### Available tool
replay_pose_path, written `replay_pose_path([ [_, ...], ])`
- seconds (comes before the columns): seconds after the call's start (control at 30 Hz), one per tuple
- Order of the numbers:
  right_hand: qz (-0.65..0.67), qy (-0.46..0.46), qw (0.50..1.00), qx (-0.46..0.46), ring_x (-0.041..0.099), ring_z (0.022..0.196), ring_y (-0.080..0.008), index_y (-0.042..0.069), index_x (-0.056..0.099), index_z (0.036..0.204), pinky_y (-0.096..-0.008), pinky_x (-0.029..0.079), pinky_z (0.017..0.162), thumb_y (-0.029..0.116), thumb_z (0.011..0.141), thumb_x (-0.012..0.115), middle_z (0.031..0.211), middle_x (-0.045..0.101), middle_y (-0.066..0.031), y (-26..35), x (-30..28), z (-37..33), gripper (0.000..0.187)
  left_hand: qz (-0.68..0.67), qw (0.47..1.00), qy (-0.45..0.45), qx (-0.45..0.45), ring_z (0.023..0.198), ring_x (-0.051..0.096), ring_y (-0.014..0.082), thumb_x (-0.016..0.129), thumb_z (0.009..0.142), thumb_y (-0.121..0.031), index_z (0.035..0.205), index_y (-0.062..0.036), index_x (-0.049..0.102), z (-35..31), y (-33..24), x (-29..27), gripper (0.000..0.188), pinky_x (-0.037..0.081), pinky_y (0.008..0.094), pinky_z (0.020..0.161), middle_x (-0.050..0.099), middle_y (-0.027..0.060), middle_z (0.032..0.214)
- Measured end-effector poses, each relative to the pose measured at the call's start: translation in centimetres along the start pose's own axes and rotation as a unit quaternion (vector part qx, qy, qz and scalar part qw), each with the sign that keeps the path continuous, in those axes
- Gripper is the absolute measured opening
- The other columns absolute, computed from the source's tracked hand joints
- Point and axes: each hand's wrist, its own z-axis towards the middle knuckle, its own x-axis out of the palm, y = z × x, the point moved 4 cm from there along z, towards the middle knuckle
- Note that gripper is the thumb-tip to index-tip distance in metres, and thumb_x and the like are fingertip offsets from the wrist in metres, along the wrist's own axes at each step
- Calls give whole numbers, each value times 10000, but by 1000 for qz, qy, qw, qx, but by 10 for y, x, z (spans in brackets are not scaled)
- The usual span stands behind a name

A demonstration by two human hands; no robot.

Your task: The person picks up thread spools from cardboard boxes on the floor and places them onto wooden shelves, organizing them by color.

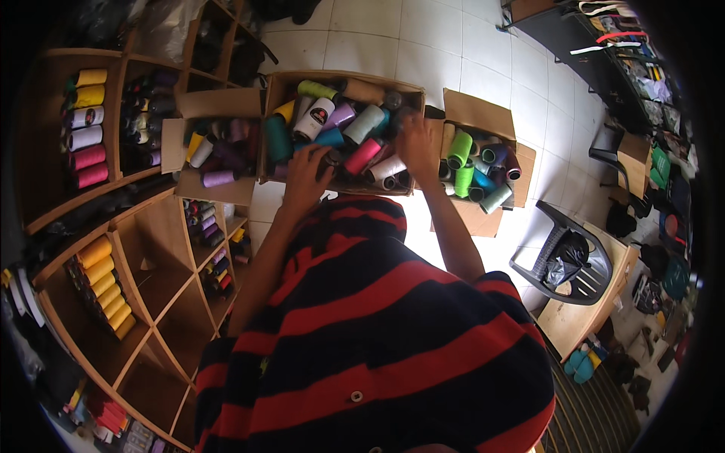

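Striped shirt (362, 302) nearest, red and dark; it fills the lower middle and covers the floor under it. Both forearms reach past it to the middle cardboard box (285, 84). Box is packed with thread spools, many cut off by others on top, so lower layers can't be made out.

Left hand (306, 172) at the box's near left part, fingers loosely curved, partly open, by a dark spool (331, 159). Looks like contact; palm side hidden, can't tell if it's gripped. Right hand (417, 147) over the box's right side, fingers bent down and a bit blurred, beside a dark grey spool (393, 100). Fingertips hard to see; can't tell how far closed or whether anything is held.

Between the hands: pink spool (362, 156), blue spool (329, 137), pale grey-green spool (364, 124). White spool (314, 118) with a dark label lies tilted farther back, yellow-green spool (317, 90) behind it.

Left box (220, 100) and right box (477, 111) flank it, both with more spools. Wooden shelving (155, 325) at left, cut off by the dark fisheye rim. Dark chair (566, 257) at right, black bag on it. Far right clutter (657, 158) too small to sort out.
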Motion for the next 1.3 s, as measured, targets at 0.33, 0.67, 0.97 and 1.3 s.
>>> replay_pose_path([
  [0.33, 144, 108, 980, 82, 565, 1045, -286, 113, 563, 1196, -445, 443, 878, 207, 661, 820, 1103, 609, -85, -66, -15, 30, 601, -24, 996, -88, -18, 1044, 520, 319, 657, 811, -107, 1119, -68, 615, -8, 12, -17, 313, 413, 413, 907, 559, 117, 1109],
  [0.67, 751, 187, 597, 210, 613, 1007, -210, -53, 437, 1297, -330, 502, 875, 122, 850, 678, 1123, 600, -123, 16, -39, 26, 538, -416, 891, 35, -179, 1051, 562, 159, 580, 935, -215, 1217, -33, 562, 32, -20, -42, 336, 425, 285, 907, 610, 99, 1174],
  [0.97, 343, 251, 903, 63, 660, 922, -223, 80, 598, 1164, -348, 511, 805, 92, 790, 707, 1009, 665, -120, 19, -14, 57, 389, -502, 799, 120, -309, 993, 618, 234, 614, 875, -355, 1367, -26, 393, -9, 6, -23, 632, 497, 325, 860, 575, 160, 1182],
  [1.3, -61, 137, 986, -74, 546, 1110, -337, 146, 590, 1178, -438, 447, 929, 97, 662, 768, 1145, 619, -93, -30, 31, 78, 548, -674, 674, 45, -299, 825, 657, 226, 403, 964, -475, 1260, -24, 490, -37, 8, -32, 547, 527, 329, 718, 650, 168, 964],
])
